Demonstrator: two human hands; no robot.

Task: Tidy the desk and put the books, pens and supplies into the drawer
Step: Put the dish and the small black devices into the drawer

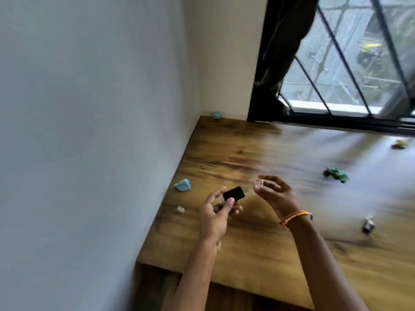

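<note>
Above the grained wooden desk [247, 254], left hand [215, 216] pinches a flat black rectangle [234, 194]; right hand [275, 194] pinches a clear round lid [259, 183].

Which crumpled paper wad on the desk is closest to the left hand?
The light blue wad by the wall edge, just left of the left hand. The teal, dark green and yellow-green wads lie farther off.

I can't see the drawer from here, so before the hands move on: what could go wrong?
1. The right hand pinches a small clear cap by its fingertips; it could slip and roll across the desk.
2. The left hand holds a black item out over the desk; dropped, it might land near the crumpled blue paper.
</note>
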